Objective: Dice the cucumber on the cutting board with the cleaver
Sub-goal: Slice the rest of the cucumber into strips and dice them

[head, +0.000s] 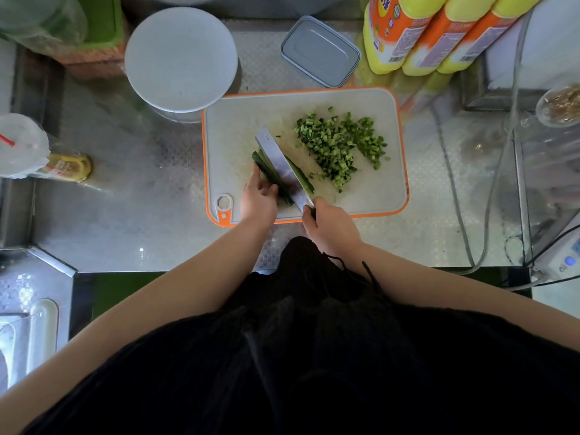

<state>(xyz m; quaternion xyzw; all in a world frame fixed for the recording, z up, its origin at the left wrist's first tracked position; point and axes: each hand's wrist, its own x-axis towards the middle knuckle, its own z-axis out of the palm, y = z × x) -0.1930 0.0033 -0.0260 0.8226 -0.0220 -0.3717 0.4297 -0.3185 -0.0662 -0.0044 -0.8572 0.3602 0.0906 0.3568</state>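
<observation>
Cutting board carries a heap of diced cucumber on its right half and uncut cucumber strips near its front edge. Right hand grips the cleaver lengthwise along them; left hand presses them. Those fingers, just beside the blade, risk a nick if strips roll.

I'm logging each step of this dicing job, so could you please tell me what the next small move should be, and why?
Probably press the cleaver down lengthwise through the cucumber piece: the blade lies along it, the left hand steadies it, the right hand grips the handle, and only the pile of diced cucumber is finished.
</observation>
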